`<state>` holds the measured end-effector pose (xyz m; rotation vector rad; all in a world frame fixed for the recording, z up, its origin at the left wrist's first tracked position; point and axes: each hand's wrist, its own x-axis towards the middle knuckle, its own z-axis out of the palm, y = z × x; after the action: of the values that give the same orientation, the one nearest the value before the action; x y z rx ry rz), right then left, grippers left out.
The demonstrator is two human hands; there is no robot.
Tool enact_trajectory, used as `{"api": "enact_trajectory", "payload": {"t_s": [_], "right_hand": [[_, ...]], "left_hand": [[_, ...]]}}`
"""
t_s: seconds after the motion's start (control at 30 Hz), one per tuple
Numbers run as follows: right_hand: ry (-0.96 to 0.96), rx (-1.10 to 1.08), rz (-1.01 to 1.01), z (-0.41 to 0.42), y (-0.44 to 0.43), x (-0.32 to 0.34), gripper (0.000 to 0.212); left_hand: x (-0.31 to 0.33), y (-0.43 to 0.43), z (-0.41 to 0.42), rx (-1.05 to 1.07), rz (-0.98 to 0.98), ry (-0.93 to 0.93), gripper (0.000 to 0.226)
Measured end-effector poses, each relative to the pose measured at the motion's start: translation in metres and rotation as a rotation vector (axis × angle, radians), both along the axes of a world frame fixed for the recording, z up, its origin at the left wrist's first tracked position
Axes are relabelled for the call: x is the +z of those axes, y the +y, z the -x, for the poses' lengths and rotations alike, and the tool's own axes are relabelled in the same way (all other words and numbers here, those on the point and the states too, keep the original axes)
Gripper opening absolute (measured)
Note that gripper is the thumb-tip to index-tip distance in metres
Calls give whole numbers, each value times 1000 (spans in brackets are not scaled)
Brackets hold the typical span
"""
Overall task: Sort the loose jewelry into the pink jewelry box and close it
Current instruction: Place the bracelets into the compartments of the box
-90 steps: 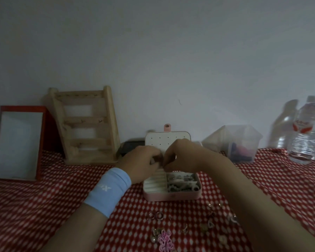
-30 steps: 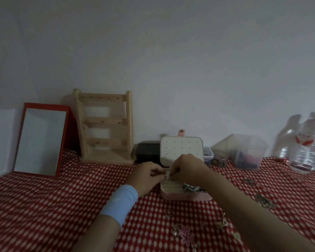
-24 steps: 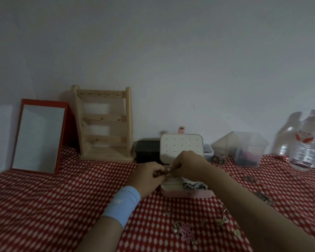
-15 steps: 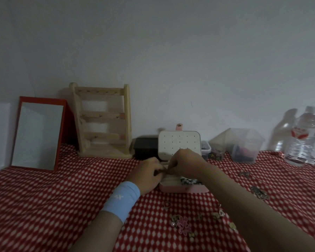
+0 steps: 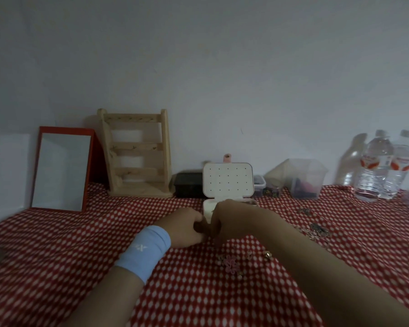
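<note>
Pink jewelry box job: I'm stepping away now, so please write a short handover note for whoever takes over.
Left hand and right hand: fingers curled, meeting just in front of the pink jewelry box; whether they pinch a piece is hidden.
Box open, lid upright; its contents are hidden behind the hands.
Loose on the cloth: pink flower piece, gold piece, dark cluster further right.
Done: cannot tell how much is boxed.
Left: box these pieces, close the lid.

Dim, soft-focus, wide-angle edge distortion.
</note>
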<state>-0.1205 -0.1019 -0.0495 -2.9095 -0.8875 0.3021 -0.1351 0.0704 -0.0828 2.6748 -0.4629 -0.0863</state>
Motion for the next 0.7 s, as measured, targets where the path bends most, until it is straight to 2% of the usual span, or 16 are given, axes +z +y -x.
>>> {"api": "enact_trajectory", "payload": {"t_s": [0.1,0.23,0.37,0.43,0.57,0.7], "right_hand": [[-23,-9,50,5,8,-11,34],[-75,-51,39,6,11,-18,26],[5,-104,-22,2,10,-16,28],[-1,-133,-110,-1,5,-9,28],[-27,-166,-441,-8,-8,2,10],[-29,-193,-562,-22,-14,10,5]], "left_hand": [[-7,1,6,-3,-11,45,17],[-9,0,12,-4,21,18,10],[-9,1,13,10,80,-22,4],[-8,0,10,32,169,-77,7],[2,-2,4,90,446,-88,8],[15,-4,-10,128,542,-134,5]]}}
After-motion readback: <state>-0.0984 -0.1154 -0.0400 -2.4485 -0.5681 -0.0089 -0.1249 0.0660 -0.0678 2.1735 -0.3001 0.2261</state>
